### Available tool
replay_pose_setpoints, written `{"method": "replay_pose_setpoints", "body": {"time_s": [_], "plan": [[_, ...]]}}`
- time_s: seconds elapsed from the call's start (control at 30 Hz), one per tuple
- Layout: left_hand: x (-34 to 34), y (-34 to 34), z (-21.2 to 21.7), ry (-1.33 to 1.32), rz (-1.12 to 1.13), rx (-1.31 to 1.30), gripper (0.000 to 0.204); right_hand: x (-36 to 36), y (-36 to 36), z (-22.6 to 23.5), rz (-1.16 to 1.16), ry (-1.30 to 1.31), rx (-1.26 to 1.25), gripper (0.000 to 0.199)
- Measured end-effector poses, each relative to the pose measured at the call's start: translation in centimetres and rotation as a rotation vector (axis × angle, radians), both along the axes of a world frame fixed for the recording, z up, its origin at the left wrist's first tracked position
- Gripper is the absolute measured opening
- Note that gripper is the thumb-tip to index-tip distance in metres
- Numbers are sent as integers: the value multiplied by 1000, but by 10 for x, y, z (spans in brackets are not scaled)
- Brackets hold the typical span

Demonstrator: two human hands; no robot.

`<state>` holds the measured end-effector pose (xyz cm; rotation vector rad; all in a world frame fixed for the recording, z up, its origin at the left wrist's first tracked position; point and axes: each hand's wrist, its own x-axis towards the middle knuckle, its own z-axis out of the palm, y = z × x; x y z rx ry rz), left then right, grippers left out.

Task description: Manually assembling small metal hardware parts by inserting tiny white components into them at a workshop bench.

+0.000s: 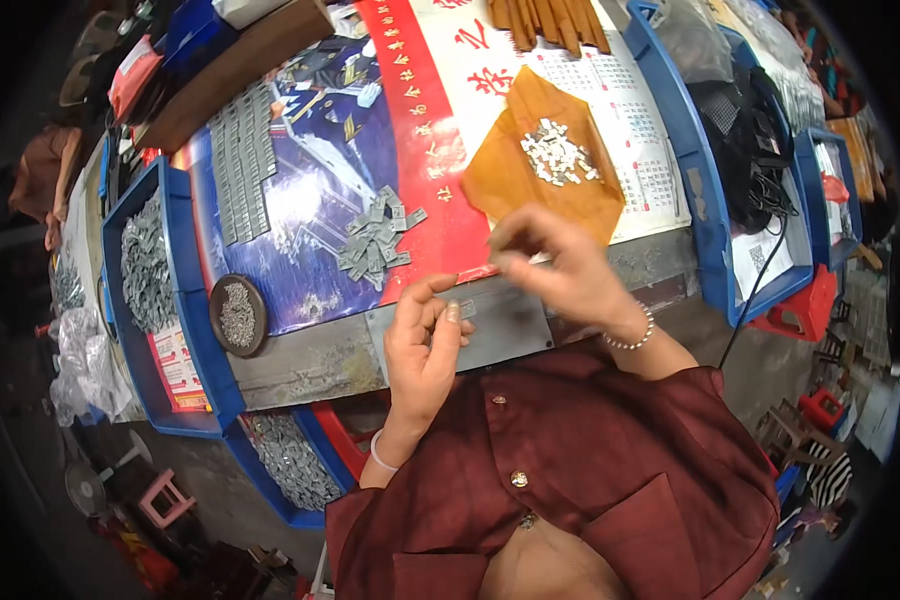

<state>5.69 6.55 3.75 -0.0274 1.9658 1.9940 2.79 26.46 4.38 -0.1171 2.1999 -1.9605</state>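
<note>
My left hand (422,348) is raised at the table's near edge, fingers curled. A small grey rectangular piece (467,309) shows beside its thumb tip, held in the fingers. To its right, my right hand (562,262) hovers by the near corner of an orange-brown sheet (495,165), thumb and index finger bent toward each other. Whatever they pinch, if anything, is too small to make out. Small white-silver pieces (558,153) lie heaped on that sheet. Beyond my left hand is a loose pile of grey rectangular pieces (375,240).
Neat rows of grey pieces (240,165) lie at the left. Near them stands a round dark dish (238,315) of tiny metal parts. Blue trays flank the table, one with grey pieces (148,265), another with a black bag (735,150). Brown strips (550,22) lie at the back.
</note>
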Motion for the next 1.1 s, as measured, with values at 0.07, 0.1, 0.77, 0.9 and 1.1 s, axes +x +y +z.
{"method": "replay_pose_setpoints", "body": {"time_s": [0.07, 0.1, 0.77, 0.9, 1.1], "plan": [[0, 3, -1, -3, -11, -6, 27, -9, 23, -6, -240, 186, 240, 11], [0, 4, -3, -15, -6, 2, 26, -13, 37, -13, -298, 234, 310, 12], [1, -1, -14, -57, -17, 26, 23, -43, 59, -32, -75, 436, 878, 16], [1, 1, -17, -61, -38, 38, 22, -46, 59, -35, -68, 414, 883, 15], [2, 4, -16, -68, -42, 29, 23, -46, 55, -35, -126, 428, 876, 13]]}}
